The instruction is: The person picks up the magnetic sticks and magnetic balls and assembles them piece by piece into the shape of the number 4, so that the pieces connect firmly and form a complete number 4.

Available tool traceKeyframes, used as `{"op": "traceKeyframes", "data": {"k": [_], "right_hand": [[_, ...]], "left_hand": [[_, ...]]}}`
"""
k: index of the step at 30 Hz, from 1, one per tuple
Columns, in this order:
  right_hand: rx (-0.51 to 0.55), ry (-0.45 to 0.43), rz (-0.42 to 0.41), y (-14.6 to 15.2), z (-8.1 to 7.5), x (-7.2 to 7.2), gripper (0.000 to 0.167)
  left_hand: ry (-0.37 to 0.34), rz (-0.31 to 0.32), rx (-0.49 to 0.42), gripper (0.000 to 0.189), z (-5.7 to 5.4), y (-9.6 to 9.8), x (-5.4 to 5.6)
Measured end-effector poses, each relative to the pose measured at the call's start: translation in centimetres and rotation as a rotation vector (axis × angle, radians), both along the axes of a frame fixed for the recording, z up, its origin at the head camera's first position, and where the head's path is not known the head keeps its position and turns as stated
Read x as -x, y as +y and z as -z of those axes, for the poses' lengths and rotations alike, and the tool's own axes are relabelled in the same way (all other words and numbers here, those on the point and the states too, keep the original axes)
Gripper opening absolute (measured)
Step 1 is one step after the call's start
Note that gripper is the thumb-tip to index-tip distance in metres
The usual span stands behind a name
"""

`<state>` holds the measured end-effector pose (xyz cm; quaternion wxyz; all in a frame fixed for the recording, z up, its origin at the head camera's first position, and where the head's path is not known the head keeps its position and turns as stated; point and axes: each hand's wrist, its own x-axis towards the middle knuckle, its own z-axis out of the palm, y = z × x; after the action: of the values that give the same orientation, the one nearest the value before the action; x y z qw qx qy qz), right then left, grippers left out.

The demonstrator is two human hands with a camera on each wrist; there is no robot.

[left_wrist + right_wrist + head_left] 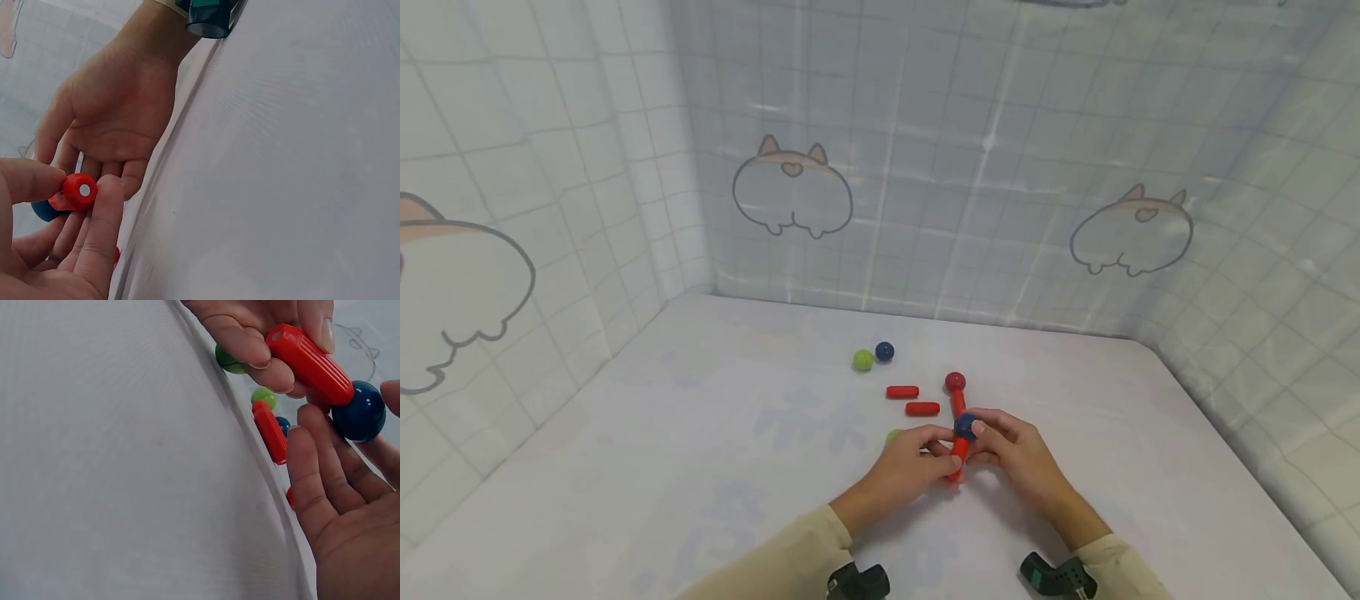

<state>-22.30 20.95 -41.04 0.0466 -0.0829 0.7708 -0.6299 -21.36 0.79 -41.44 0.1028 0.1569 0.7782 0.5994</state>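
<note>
The assembly is located between the two hands, right of the middle of the worktop [1075,400]. From the far end, it comprises a red ball [955,382], a far red rod [958,404], a blue ball [964,426] and a near red rod [312,365]. The parts stand in a line, end to end. The near rod is ribbed lengthwise; its free end carries a small pale disc and points toward the person.

The left hand [910,463] pinches the near rod between thumb and fingers. The right hand [1021,457] grips the blue ball, thumb on one side and fingers on the other. Whether the assembly touches the worktop cannot be determined.

Two loose red rods [922,409] lie left of the assembly, roughly parallel. Beyond them, a green ball [862,360] sits just beside a second blue ball [884,352]. A second green ball [892,436] is partly hidden behind the left hand. A grid-patterned curtain [925,167] with cartoon figures surrounds the worktop.
</note>
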Motion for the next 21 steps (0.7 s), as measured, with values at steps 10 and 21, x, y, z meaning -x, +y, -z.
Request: {"op": "traceKeyframes", "data": {"k": [10, 21], "right_hand": [[-0.068, 0.023, -0.050, -0.05, -0.02, -0.16, 0.047], [-0.055, 0.036, -0.022, 0.12, 0.26, 0.02, 0.040]], "left_hand": [[-0.064, 0.005, -0.049, 0.064, -0.07, -0.11, 0.03], [-0.046, 0.059, -0.005, 0.069, -0.60, -0.08, 0.10]]}}
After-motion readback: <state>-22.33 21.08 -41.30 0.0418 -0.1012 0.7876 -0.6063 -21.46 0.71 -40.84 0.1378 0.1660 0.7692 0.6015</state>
